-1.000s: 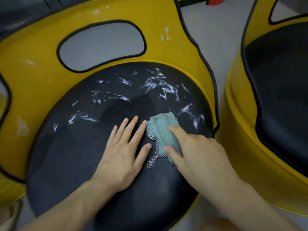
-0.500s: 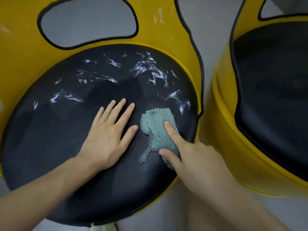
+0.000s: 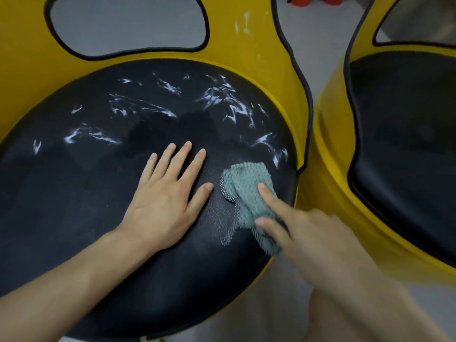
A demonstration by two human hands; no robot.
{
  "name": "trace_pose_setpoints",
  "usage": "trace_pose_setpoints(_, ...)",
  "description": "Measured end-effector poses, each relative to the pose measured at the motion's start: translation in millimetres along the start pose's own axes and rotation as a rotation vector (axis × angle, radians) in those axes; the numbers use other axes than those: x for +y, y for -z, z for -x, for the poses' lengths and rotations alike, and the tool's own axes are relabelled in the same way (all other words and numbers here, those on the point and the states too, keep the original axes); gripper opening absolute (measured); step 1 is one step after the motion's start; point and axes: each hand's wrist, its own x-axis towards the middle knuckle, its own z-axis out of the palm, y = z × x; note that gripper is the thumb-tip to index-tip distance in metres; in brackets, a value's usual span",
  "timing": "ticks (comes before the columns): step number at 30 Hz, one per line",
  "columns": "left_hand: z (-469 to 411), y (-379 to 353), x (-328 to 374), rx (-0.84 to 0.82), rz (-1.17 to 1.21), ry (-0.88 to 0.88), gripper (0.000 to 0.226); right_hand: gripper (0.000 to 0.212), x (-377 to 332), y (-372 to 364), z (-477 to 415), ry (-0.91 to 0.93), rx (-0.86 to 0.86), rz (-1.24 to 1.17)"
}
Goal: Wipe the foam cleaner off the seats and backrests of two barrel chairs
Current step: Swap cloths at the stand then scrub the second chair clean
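Observation:
The left barrel chair has a round black seat (image 3: 74,206) and a yellow backrest (image 3: 251,53). White foam streaks (image 3: 222,97) lie across the far half of the seat, and a few marks (image 3: 243,23) show on the backrest. My left hand (image 3: 165,198) rests flat on the middle of the seat, fingers straight. My right hand (image 3: 308,233) pinches a teal knitted cloth (image 3: 246,183) between forefinger and thumb and presses it on the seat near its right edge. The second chair's black seat (image 3: 407,144) at the right shows no foam.
The second chair's yellow barrel wall (image 3: 328,169) stands close beside the first, with a narrow gap of grey floor (image 3: 328,21) between them. A red object (image 3: 298,0) sits on the floor at the top edge. The backrest has a cut-out opening (image 3: 128,23).
My right hand has slid the cloth rightward toward the seat's right edge, away from my left hand. My left hand stays flat on the seat. The view has shifted slightly.

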Motion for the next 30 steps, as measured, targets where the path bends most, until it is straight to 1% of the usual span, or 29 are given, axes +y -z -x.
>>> trace_pose_setpoints(4, -0.4, -0.2, -0.8, -0.001, 0.002, -0.008, 0.075, 0.065, -2.3, 9.6, -21.3, 0.027, 0.071, -0.003)
trace_pose_setpoints(6, -0.4, 0.4, -0.8, -0.011, 0.000, -0.009, 0.076, 0.065, -4.4, 2.2, -5.2, 0.041, 0.045, 0.016)
trace_pose_setpoints(10, 0.0, 1.4, 0.1, -0.006, 0.008, -0.009, 0.076, 0.062, -5.3, -11.4, 23.1, 0.013, -0.080, 0.111)
trace_pose_setpoints(12, 0.0, 1.2, 0.0, -0.005, 0.015, -0.009, 0.076, 0.059, -4.8, -3.0, 13.0, 0.005, -0.041, 0.122)
trace_pose_setpoints(16, -0.2, -0.3, -0.9, -0.003, 0.005, -0.014, 0.076, 0.069, -1.1, 10.6, -31.9, 0.032, 0.120, 0.088)
trace_pose_setpoints(18, -0.5, -0.4, -1.5, 0.000, 0.007, -0.016, 0.075, 0.071, -1.3, 10.6, -35.2, 0.049, 0.155, 0.096)
trace_pose_setpoints(20, 0.0, -0.7, -1.6, -0.004, 0.010, -0.021, 0.074, 0.071, 0.6, 4.6, -16.8, 0.059, 0.111, 0.088)
trace_pose_setpoints(23, 0.6, -0.8, -1.1, 0.005, 0.011, -0.020, 0.073, 0.073, 1.0, -2.7, 10.4, 0.034, -0.013, 0.054)
trace_pose_setpoints(25, 0.4, -1.0, -0.9, 0.005, 0.008, -0.017, 0.072, 0.075, 0.7, -2.1, 11.6, 0.038, -0.033, 0.084)
trace_pose_setpoints(28, -0.5, -1.2, -1.1, 0.009, -0.001, -0.012, 0.072, 0.081, -1.3, 5.0, 1.2, 0.087, 0.101, 0.146)
trace_pose_setpoints(30, -0.7, -1.7, -1.1, 0.009, -0.007, -0.013, 0.072, 0.080, 1.2, 4.7, -5.1, 0.073, 0.156, 0.208)
